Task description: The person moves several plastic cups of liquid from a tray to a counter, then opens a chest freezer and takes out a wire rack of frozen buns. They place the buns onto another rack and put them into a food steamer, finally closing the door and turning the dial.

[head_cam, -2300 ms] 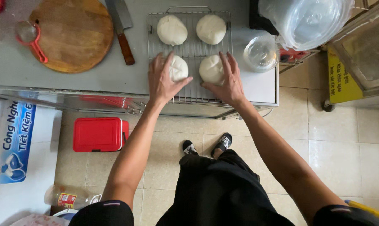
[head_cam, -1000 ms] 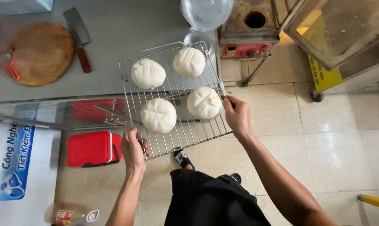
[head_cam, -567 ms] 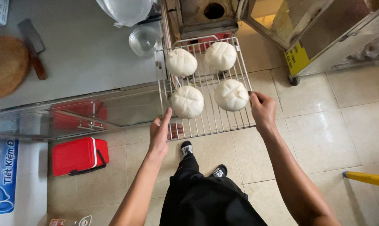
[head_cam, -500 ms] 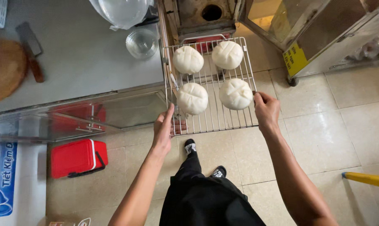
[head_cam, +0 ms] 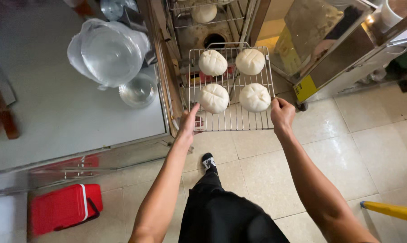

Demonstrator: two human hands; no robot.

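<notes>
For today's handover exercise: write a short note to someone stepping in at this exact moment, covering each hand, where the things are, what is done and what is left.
Left hand: grips the wire rack at its near left corner.
Right hand: grips the near right corner.
Rack: held level in the air in front of the open oven, four dough balls on it.
Done: rack is off the counter; another dough ball sits on a shelf inside.
Left: rack is not yet in the oven.

- Both forearms bare, no sleeves in view.
- Left hand (head_cam: 187, 123) and right hand (head_cam: 282, 114) without gloves.
- Black trousers (head_cam: 226, 216).
- Black shoe (head_cam: 208, 161) with white trim.
</notes>
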